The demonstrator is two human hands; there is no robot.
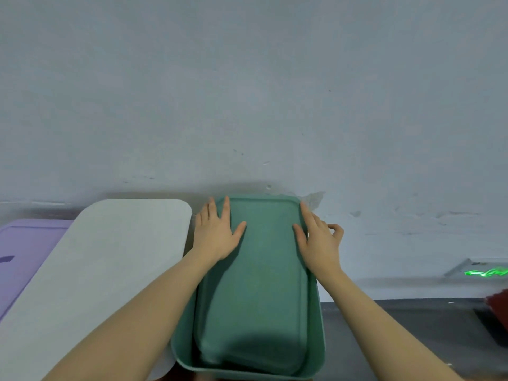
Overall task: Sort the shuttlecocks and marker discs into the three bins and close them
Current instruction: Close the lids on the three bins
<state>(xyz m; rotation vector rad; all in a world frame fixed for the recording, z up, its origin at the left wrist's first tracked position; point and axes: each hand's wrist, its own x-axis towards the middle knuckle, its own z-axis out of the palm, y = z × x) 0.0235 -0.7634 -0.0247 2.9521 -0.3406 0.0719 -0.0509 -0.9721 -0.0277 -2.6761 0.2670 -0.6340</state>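
Both hands, left [217,235] & right [320,243], press flat, fingers straight, on green lid [255,284] atop green bin [316,339], center. Lid looks light, stiff plastic; best pressed at edges.

Green lid [255,270] hides its bin's contents.

Both hands flat, fingers spread: left hand [215,232], right hand [319,240]; forearms extended forward.

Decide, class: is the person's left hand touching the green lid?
Touching. The head view shows the left hand lying flat on the green lid, fingers spread and thumb resting on its surface with no gap visible.
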